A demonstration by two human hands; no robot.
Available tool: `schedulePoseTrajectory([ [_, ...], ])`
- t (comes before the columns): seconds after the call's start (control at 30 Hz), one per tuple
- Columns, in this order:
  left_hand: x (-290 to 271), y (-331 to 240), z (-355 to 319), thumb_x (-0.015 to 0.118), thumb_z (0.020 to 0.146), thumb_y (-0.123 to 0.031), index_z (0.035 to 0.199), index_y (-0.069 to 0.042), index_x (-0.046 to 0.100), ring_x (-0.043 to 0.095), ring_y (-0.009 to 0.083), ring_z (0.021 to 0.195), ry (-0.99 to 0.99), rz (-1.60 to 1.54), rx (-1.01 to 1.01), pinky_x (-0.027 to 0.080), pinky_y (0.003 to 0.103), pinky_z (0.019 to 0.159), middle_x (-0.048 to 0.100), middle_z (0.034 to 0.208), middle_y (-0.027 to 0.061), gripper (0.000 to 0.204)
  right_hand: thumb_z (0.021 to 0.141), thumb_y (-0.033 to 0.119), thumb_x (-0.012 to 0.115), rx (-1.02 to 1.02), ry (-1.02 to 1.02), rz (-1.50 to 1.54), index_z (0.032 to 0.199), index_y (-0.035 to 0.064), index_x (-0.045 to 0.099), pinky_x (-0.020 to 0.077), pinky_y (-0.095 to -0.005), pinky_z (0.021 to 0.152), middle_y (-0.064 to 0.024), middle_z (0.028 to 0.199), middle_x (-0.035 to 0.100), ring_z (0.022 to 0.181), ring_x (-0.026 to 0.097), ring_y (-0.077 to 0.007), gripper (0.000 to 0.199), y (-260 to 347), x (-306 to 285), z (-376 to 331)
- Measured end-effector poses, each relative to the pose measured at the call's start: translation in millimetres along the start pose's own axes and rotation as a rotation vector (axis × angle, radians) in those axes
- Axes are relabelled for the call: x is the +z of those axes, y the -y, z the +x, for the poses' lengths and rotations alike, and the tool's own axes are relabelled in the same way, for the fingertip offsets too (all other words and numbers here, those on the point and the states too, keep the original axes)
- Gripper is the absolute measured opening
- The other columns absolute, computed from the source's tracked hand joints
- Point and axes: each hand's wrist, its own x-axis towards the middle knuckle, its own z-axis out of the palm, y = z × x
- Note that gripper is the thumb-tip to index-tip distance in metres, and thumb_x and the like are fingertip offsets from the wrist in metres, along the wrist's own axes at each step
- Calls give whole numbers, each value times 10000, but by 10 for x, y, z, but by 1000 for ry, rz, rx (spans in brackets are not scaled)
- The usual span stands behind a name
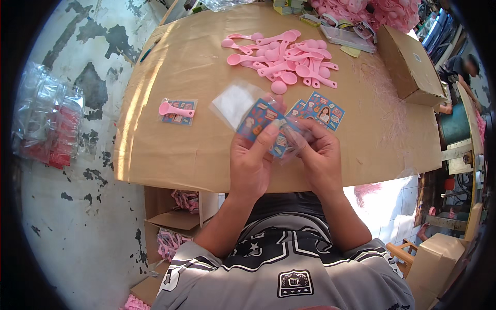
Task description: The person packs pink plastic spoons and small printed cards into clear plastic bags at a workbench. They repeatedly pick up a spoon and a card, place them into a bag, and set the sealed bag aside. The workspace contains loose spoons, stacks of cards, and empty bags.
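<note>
Above the table edge: left hand (pixel 251 155) and right hand (pixel 316 155) both pinch a printed card (pixel 261 124) going into a clear bag (pixel 235 103).
Done: one packed bag (pixel 177 111) with a pink spoon lies left.
Left: spoon pile (pixel 284 57) and card stack (pixel 318 109) remain.
Card axis: long axis slants from upper left to lower right.

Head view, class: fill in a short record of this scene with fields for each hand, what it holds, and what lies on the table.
left hand: grips a blue sticker card at its near edge
right hand: pinches a clear plastic bag against that card
table: brown cardboard top
ahead: pile of pink spoons
left side: packed bag with pink spoon
beside hands: empty clear bag, more sticker cards
</note>
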Motion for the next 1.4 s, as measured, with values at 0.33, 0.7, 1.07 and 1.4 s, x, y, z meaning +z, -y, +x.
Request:
schedulePoseTrajectory([
  [0.33,-57,-64,25,517,1125,-62,1676,-144,349,626,353,1389,79,-325,134,509,541,1210,597,1510,252,582,998,186,840,52,-22,-102,1039,39,671,506,-227,643,-27,913,723,735,638,-54,227,-26,102,-167],
  [0.7,-59,28,48,573,1151,-169,1585,-65,448,744,203,1015,-32,-425,6,641,416,938,725,1172,130,464,943,76,847,-261,-129,-177,1051,50,663,510,-249,693,0,951,699,799,625,-73,215,-199,204,-33],
  [1.07,-561,-161,241,652,1129,-307,1430,-76,540,660,122,864,-251,-464,169,594,350,911,673,961,23,396,976,74,730,-582,-217,-1536,1200,38,724,558,-432,905,-143,1157,736,1081,688,-318,228,497,-704,680],
  [1.4,-553,-77,190,648,1129,-339,1423,-72,542,669,135,881,-169,-451,115,580,362,913,682,969,38,411,1000,98,727,-436,-199,-1588,1184,16,739,545,-448,922,-148,1072,698,1058,649,-346,202,318,-913,1003],
])
